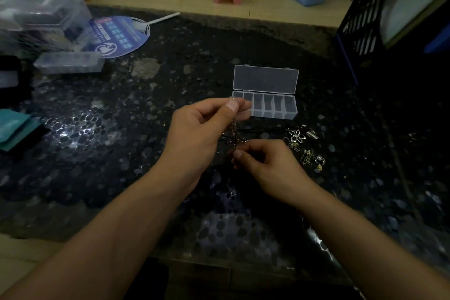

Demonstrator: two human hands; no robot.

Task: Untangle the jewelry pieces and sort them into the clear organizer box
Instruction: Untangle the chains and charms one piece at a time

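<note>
Head view: left hand [204,126] pinches a chain [234,129] aloft; right hand [265,165] pinches its tangled lower end. Open box [265,105] sits behind, loose jewelry [302,143] beside.

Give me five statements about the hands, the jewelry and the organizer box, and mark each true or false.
1. The organizer box has its lid open. True.
2. The left hand pinches the top of a chain. True.
3. The right hand lies flat and empty on the table. False: its fingers pinch the tangle below the left hand.
4. The flower pendant sits inside the box. False: it lies on the table, right of the hands.
5. The fan lies at the far left of the table. True.
</note>
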